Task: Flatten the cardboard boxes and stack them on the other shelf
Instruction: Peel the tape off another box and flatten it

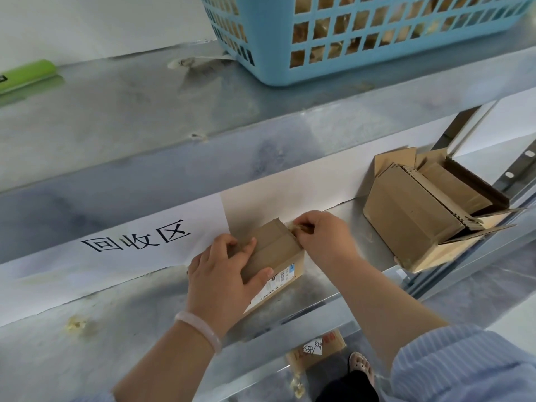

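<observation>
A small taped cardboard box (275, 250) with a white shipping label stands on the middle metal shelf (319, 288). My left hand (223, 274) grips its near left side, thumb and fingers curled over the top. At the box's far right corner my right hand (324, 236) pinches a strip of tape. To the right, a larger cardboard box (412, 216) stands with its flaps open and flat cardboard pieces stacked inside it.
A blue plastic basket (348, 33) holding brown items sits on the shelf above, with a green object (26, 72) at far left. A white paper sign (130, 239) hangs on the back wall. A labelled cardboard piece (316, 349) lies on the lower shelf.
</observation>
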`<state>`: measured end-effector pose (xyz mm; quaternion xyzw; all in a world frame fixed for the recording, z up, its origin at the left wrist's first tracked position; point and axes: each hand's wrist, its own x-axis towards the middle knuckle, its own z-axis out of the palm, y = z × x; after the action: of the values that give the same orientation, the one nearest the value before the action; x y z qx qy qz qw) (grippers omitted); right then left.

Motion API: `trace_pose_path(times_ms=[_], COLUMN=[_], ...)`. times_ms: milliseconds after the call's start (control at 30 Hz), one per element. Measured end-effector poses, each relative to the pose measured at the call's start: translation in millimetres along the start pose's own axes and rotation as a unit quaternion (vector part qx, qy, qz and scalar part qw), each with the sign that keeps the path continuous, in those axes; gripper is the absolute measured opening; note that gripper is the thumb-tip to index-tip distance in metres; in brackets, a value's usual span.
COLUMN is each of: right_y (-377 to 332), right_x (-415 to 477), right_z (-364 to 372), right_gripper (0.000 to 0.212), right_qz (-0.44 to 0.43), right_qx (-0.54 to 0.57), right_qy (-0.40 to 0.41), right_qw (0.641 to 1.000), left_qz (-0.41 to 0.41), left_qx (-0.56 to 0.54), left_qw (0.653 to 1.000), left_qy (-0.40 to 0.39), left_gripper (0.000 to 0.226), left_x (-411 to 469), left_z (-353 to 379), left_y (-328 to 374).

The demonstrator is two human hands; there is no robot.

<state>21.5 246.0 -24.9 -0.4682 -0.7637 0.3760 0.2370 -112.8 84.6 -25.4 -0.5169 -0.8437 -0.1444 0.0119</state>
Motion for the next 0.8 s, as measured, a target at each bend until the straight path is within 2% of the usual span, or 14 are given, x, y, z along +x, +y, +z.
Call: trace_pose_path(times_ms=[67,133,233,400,533,700,800], right_y=[4,8,12,14,12,23,27], right_x=[2,3,1,0,5,5,8], right_z=[-2,-6,-14,-23,-29,-20,-10], right_gripper=[0.011,0.009,0.016,0.009,0.016,0.018,0.018], right_qz=[0.015,0.056,0.161,0.177,0.159,0.198,0.168], right_qx=[0.05,0.168,0.345,0.359,0.317,0.386,0.349], right_qy=[-0.041,-0.093,-0.145,-0.207,-0.192,-0.162,-0.112], right_qw=[0.998,0.98,0.913,0.893,0.915,0.886,0.915], left_qz=[0.004,0.004,0.005,0.016,0.035,0.037,0.037], left_qx=[0.004,0.003,-0.002,-0.01,-0.008,-0.018,-0.024], left_qw=[1.0,1.0,1.0,1.0,0.999,0.999,0.999], left_qy=[-0.006,-0.009,-0.009,-0.014,-0.02,-0.013,-0.012], left_gripper=[0.071,0.07,0.069,0.071,0.076,0.073,0.073], left_x=[0,1,1,-1,-1,-2,-2], left_z=[0,0,0,-2,-4,-5,-5], left_y=[-1,-2,-1,-2,-4,-2,-2])
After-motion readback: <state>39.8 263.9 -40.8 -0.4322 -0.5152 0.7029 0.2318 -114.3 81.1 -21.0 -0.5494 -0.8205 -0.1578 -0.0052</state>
